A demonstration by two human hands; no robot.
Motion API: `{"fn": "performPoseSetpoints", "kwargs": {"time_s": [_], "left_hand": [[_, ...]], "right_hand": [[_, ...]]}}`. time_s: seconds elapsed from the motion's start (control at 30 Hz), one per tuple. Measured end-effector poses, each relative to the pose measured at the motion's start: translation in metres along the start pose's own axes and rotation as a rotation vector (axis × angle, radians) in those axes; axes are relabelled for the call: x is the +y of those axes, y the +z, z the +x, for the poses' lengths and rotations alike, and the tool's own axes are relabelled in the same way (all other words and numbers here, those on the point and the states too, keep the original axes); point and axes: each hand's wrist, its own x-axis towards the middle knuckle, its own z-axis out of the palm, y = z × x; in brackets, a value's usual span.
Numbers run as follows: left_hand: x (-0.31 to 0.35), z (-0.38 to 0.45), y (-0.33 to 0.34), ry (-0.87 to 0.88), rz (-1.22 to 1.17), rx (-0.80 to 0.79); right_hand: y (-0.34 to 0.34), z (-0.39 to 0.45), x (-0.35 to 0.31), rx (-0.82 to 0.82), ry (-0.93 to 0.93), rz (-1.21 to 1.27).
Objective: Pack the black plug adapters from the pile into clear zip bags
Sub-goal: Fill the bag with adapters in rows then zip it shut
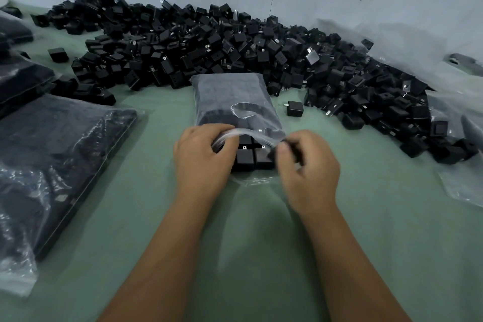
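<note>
matt black plastic adapters (metal prongs), glossy bag

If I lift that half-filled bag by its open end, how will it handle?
The zip bag looks thin and floppy, so it would likely sag. Its mouth is open where the left hand and right hand grip it, so adapters there could spill. Packed full, it is probably heavy for its size.

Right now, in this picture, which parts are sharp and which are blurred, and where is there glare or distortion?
Head view: the pile of black plug adapters is fairly sharp; the right hand is motion-blurred, the left hand less so; soft glare lies on the clear zip bag and the filled bags at left; the wide lens bends the table at the edges.
</note>
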Motion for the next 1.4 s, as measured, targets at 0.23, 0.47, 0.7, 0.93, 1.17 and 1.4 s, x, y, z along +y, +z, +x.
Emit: {"fn": "performPoseSetpoints", "kwargs": {"time_s": [0.23,0.47,0.7,0.93,1.17,1.4], "left_hand": [[0.0,-0.001,-0.001,-0.035,-0.109,-0.046],[-0.001,0.0,-0.003,-0.15,-0.223,-0.03],[0.001,-0.002,-0.004,-0.169,-0.273,-0.027],[0.001,0.0,-0.004,-0.189,-0.279,-0.03],[0.001,0.0,-0.004,-0.175,-0.26,-0.028],[0.002,0.0,-0.003,-0.168,-0.264,-0.02]], "right_hand": [[0.025,-0.01,-0.034,-0.086,0.085,-0.151],[-0.001,-0.022,-0.026,-0.335,-0.074,0.059],[0.008,-0.03,-0.034,-0.564,-0.193,-0.102],[0.01,-0.022,-0.025,-0.238,0.184,0.28],[0.017,-0.022,-0.023,-0.075,-0.169,-0.232],[0.016,-0.026,-0.025,-0.115,-0.239,-0.237]]}}
